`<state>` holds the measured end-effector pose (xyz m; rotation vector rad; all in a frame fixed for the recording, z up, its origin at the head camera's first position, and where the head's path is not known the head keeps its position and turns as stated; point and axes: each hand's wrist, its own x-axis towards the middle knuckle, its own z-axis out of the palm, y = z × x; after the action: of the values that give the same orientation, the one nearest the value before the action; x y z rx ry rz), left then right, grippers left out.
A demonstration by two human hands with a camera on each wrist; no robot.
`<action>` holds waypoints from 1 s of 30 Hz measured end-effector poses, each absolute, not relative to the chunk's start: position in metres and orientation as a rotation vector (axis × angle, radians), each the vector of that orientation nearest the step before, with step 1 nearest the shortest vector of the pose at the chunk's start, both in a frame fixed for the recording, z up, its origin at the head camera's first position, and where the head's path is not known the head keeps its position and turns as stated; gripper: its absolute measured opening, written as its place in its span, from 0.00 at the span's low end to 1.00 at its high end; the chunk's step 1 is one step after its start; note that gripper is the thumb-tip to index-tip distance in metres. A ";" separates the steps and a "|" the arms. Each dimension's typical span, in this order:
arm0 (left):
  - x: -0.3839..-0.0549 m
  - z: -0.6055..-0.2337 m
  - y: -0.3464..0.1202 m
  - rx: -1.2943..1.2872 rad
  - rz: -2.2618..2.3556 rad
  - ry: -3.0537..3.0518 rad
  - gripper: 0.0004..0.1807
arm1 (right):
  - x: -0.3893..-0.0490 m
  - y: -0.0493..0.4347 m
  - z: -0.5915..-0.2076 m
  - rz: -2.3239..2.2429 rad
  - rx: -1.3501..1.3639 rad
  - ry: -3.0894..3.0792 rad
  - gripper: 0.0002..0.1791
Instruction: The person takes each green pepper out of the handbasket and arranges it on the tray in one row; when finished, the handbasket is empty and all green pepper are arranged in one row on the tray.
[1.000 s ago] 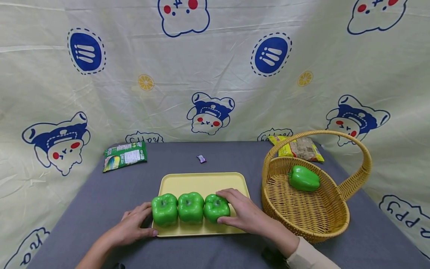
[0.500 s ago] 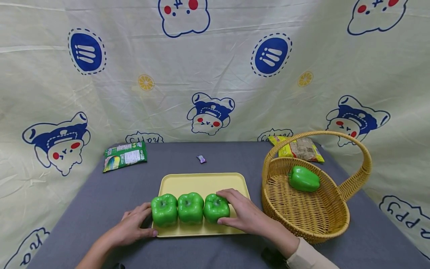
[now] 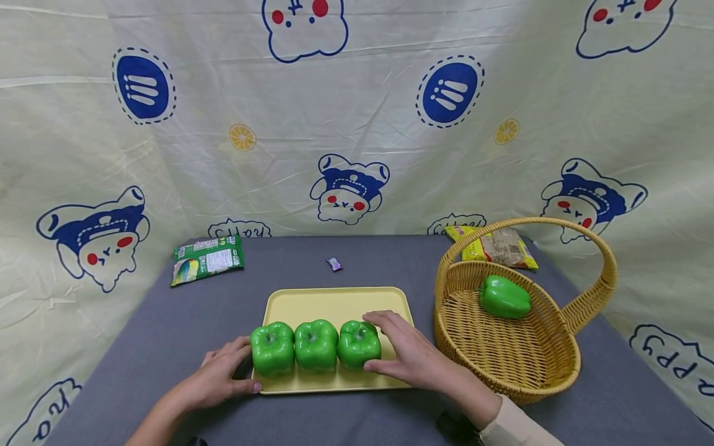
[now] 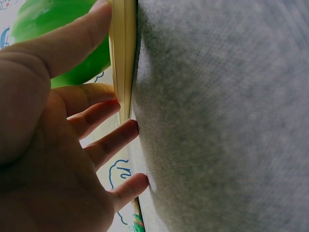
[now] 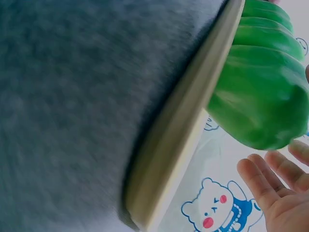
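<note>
Three green bell peppers stand in a row on a yellow tray (image 3: 334, 300): a left one (image 3: 272, 350), a middle one (image 3: 316, 345) and a right one (image 3: 359, 344). My left hand (image 3: 222, 371) rests at the tray's left end, thumb at the front corner; the left wrist view shows its fingers (image 4: 111, 147) spread, some against the tray rim (image 4: 124, 58). My right hand (image 3: 409, 353) is beside the right pepper, its fingers and thumb parted around that pepper's side. In the right wrist view its fingers (image 5: 260, 181) are loosely extended near the pepper (image 5: 263, 96).
A wicker basket (image 3: 502, 365) with a tall handle stands at the right, one green bell pepper (image 3: 504, 296) lying inside. Behind it is a yellow snack bag (image 3: 502, 246). A green packet (image 3: 208, 259) lies at back left, and a small purple wrapped sweet (image 3: 334, 264) at back centre.
My right hand has drawn slightly to the right, and its fingers have come off the right pepper. The left hand and peppers stay practically in place.
</note>
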<state>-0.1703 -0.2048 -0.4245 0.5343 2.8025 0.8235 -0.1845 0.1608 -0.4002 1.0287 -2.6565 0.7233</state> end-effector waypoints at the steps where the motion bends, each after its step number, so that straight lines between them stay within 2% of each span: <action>1: -0.170 -0.424 -0.205 0.530 0.825 2.799 0.41 | -0.184 0.162 -0.398 0.724 1.024 -2.657 0.41; 12: -0.170 -0.424 -0.204 0.499 0.826 2.787 0.41 | -0.180 0.180 -0.374 0.652 1.022 -2.521 0.41; 30: -0.169 -0.425 -0.204 0.550 0.813 2.830 0.40 | -0.173 0.222 -0.346 0.562 0.842 -2.574 0.39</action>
<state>-0.1695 -0.2036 -0.4251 0.5499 2.8302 0.8129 -0.1730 0.2222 -0.3465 0.8424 -2.5743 0.5620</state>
